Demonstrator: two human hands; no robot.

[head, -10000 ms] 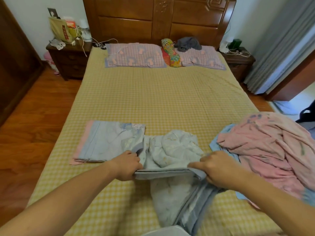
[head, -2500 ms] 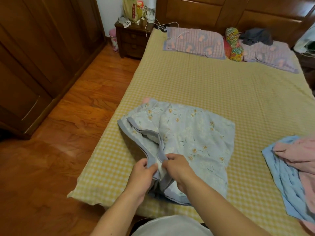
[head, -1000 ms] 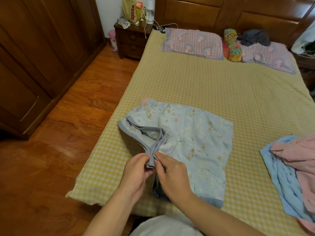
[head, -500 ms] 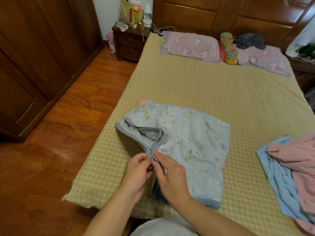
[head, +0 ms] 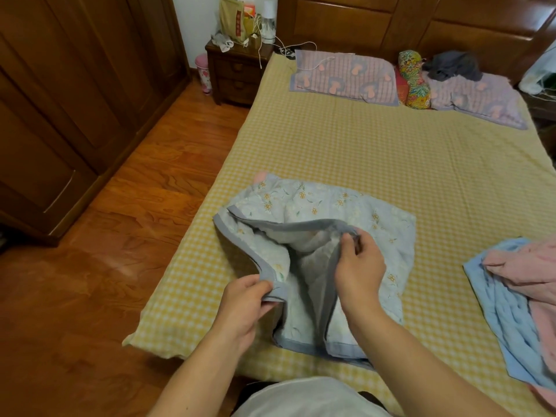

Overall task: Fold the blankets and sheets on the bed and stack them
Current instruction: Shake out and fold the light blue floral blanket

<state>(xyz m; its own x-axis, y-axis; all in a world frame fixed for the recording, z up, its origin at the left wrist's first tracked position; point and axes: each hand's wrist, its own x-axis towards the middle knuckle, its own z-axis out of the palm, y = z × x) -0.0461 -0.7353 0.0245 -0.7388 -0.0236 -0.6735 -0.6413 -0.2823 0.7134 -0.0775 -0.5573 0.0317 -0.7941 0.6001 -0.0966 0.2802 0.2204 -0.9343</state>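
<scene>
Both hands (left [head: 245, 305], right [head: 359, 267]) pinch blanket [head: 325, 206] edging.

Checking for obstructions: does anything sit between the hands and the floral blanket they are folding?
Nothing visible does. The left hand already pinches the floral blanket at its grey border, and the right hand pinches another stretch of border. The pink and blue bedding lies apart, to the right.

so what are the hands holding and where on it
Both pinch the floral blue blanket by its grey trimmed edge: left hand near a corner, right hand farther along.
</scene>
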